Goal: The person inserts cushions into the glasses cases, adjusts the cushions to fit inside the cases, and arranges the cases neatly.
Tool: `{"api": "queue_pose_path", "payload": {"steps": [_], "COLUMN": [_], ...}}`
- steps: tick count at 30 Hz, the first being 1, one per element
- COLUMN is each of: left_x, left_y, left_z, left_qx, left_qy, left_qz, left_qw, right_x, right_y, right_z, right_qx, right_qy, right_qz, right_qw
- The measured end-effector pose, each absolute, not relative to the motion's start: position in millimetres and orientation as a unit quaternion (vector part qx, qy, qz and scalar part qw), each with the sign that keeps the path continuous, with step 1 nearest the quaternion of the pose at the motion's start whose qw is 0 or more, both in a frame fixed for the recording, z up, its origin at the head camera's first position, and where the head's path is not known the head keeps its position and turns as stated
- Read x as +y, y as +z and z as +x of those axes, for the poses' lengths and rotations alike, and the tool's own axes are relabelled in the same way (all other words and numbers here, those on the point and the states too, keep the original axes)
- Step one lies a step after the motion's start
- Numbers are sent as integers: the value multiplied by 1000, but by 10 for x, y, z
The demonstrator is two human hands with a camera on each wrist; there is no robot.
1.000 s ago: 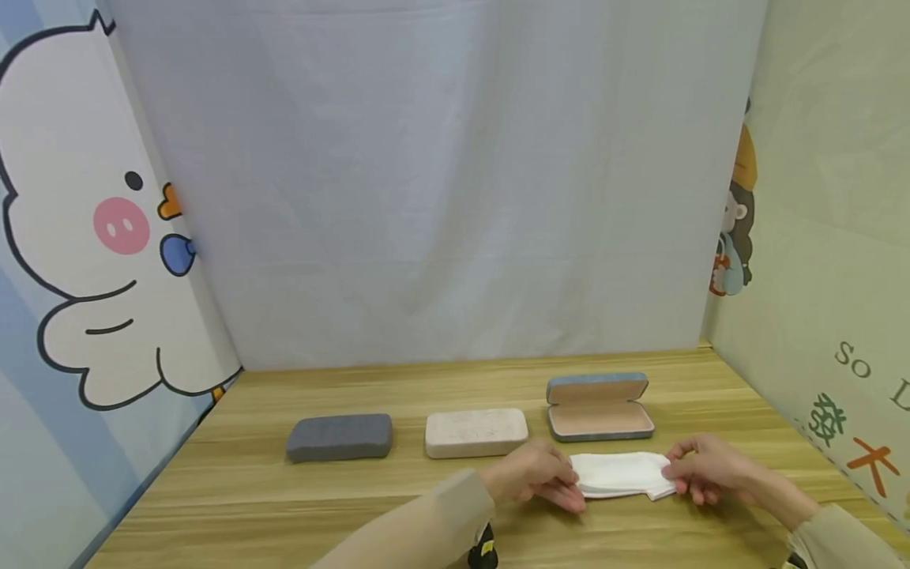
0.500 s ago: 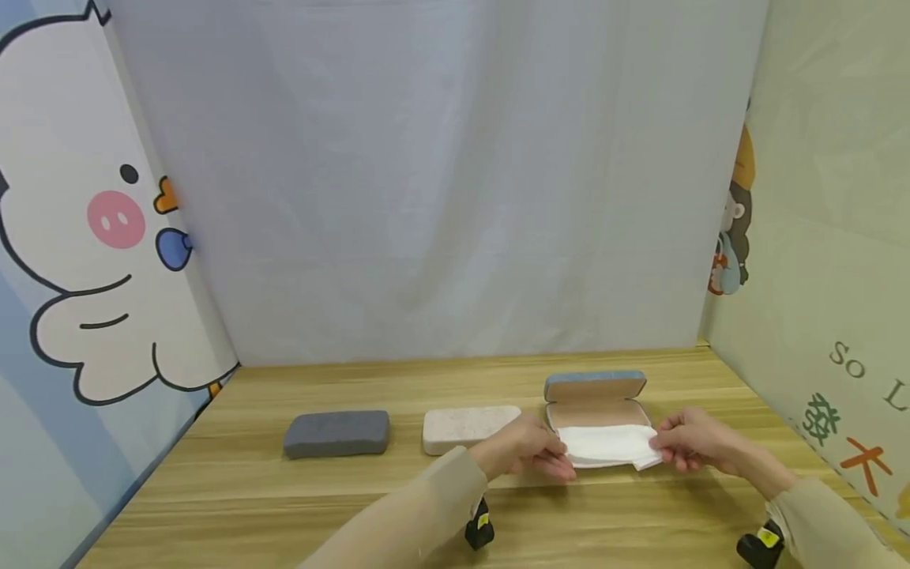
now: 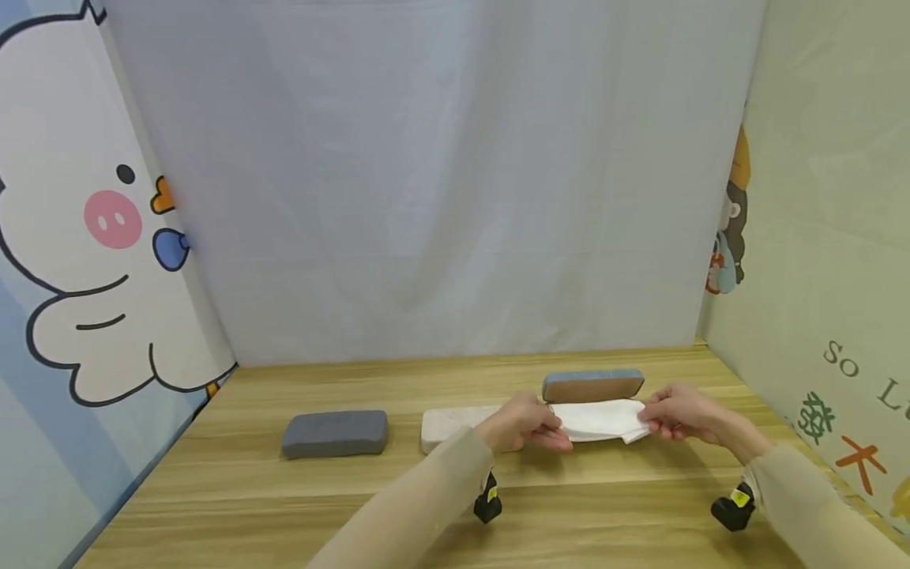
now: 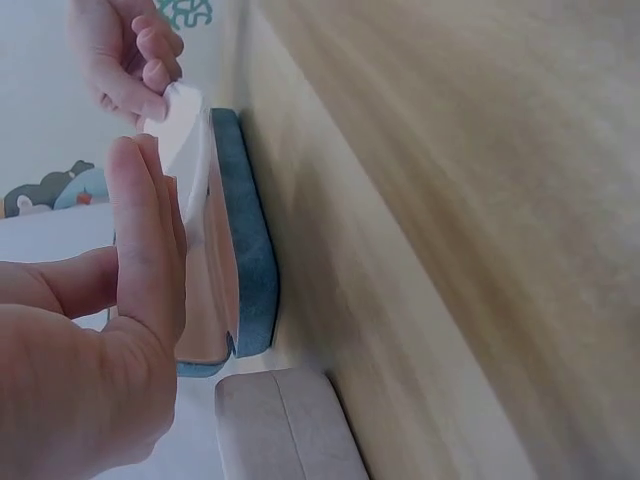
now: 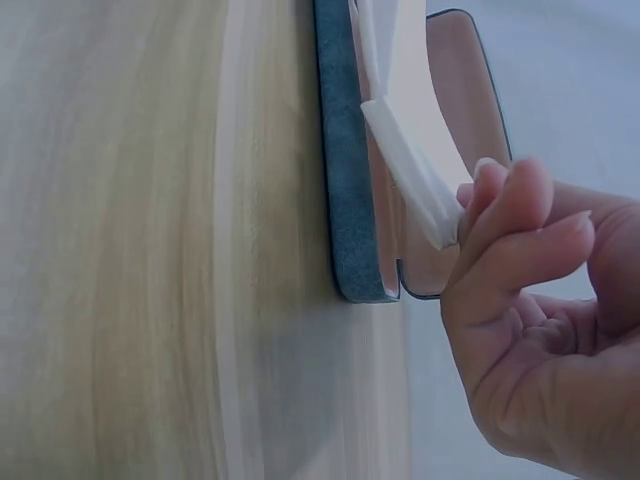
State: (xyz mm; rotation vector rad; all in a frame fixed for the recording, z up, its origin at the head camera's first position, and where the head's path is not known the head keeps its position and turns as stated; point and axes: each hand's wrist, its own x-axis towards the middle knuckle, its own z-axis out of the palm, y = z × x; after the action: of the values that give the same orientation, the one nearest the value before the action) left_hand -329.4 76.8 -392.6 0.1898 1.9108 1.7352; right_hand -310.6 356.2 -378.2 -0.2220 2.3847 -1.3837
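A folded white cloth [image 3: 599, 419] is stretched between both hands, its right end bent down at the corner. My left hand [image 3: 524, 423] pinches the left end, thumb above and straight fingers beneath. At the opposite end, my right hand [image 3: 684, 412] grips the cloth between thumb and fingertips. Below it lies an open blue glasses case [image 4: 253, 245] with a pinkish-tan lining, lid [image 3: 593, 387] raised at the back. The cloth hides most of the case's base in the head view. In the right wrist view the cloth [image 5: 405, 150] sags into the case opening.
A closed cream glasses case [image 3: 451, 427] stands just left of the open one, partly behind my left hand. Farther left is a closed grey-blue case [image 3: 334, 434]. A white curtain [image 3: 441, 197] hangs behind the wooden table [image 3: 284, 506], with printed cloths at both sides.
Both hands have lifted the white cloth off the table in front of the blue case and carried it back, slightly left, over the open base. The cases have stayed put.
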Motion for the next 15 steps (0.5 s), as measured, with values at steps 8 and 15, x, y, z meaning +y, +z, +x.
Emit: {"api": "queue_pose_path", "payload": {"steps": [8, 15], "left_x": [812, 835], "left_y": [-3940, -3966], "left_z": [-3383, -3447], "left_qx": [724, 733], "left_qy": [637, 634], "left_qz": [54, 40], "left_qw": [259, 245], "right_x": [3487, 3481], "right_y": [-3824, -3875], "right_z": [-3227, -3275], "right_qx": [841, 838], "right_qy": [-505, -518], "right_qz": [-64, -38], "right_qw": [183, 167]}}
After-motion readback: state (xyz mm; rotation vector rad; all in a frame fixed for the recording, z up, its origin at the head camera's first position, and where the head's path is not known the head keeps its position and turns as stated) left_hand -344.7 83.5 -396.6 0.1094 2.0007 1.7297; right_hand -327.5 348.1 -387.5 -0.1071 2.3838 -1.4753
